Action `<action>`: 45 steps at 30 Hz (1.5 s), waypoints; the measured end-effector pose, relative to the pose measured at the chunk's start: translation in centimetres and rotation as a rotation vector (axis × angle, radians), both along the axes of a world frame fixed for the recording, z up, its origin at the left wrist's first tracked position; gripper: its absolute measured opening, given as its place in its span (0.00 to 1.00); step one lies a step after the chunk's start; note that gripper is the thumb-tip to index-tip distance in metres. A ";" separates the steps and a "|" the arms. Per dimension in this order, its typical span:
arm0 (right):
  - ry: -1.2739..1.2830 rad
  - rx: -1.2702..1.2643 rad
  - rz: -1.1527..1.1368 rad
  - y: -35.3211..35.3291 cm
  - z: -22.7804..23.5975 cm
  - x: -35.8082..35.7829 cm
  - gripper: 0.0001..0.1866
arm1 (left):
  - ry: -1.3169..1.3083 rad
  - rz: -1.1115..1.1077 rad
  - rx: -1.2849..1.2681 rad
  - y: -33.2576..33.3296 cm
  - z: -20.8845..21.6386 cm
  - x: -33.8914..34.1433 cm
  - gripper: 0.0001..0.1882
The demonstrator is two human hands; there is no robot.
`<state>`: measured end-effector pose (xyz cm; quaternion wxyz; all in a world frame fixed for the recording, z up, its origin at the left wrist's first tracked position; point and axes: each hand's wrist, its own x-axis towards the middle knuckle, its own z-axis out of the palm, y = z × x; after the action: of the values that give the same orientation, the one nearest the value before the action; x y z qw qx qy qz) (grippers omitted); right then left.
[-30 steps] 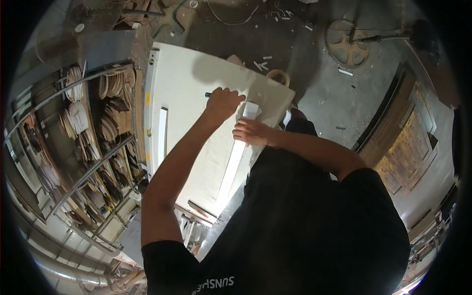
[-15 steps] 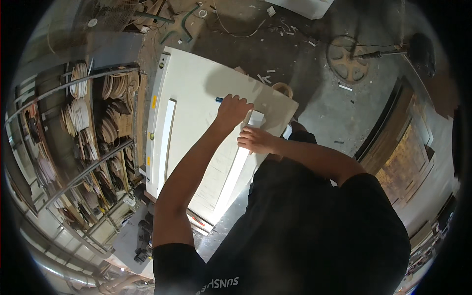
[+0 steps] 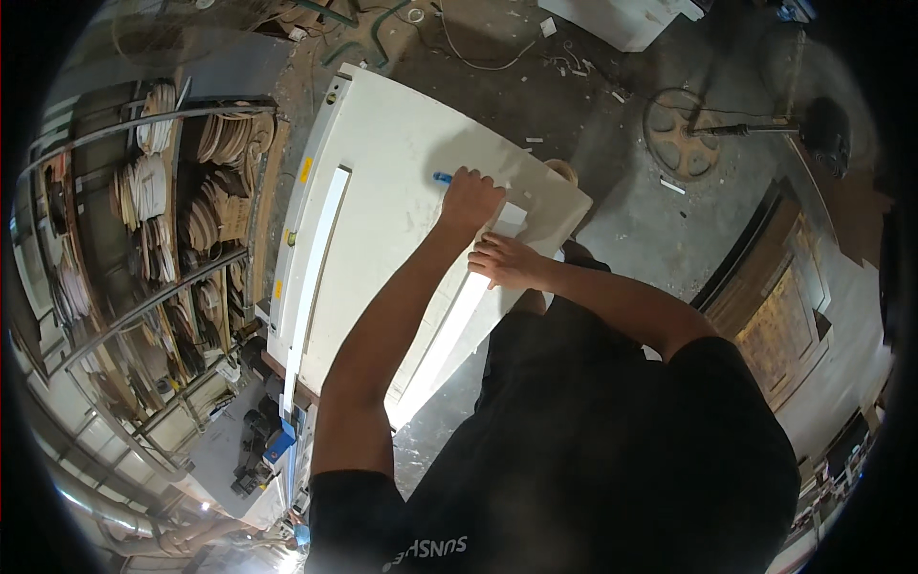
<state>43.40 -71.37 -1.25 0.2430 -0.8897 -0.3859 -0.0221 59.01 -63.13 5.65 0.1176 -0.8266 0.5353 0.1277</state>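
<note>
My left hand [image 3: 473, 198] is a closed fist above the far right part of a pale work board. From it juts the blue end of a slim hand tool [image 3: 442, 177], whose kind I cannot make out. Closer to me, my right hand [image 3: 505, 261] wraps over a long white strip [image 3: 445, 346] and presses it down near its far end. That end [image 3: 513, 214] shows just beyond my right fingers, beside the left fist. The tool's working end is hidden by the fist.
Another white strip [image 3: 322, 244] lies along the left side of the board [image 3: 402, 143]. Against that edge rests a long spirit level [image 3: 304, 196]. Racks [image 3: 191, 191] of curved pieces stand at left. A spoked wheel [image 3: 682, 134] and scraps are on the floor.
The whole view has shifted a little. My left fist has turned slightly on the tool, so more of its blue end shows. My right hand stays on the strip.
</note>
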 end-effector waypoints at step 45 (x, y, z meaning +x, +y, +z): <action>0.805 0.118 -0.650 -4.2 -0.7 1.8 0.45 | 0.273 2.513 -0.608 48.9 -1.7 -52.6 0.34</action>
<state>45.20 -75.57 -1.92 0.4023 -0.8865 0.0362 0.2258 6.37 -14.19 3.96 -0.3280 -0.7332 -0.5861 0.1065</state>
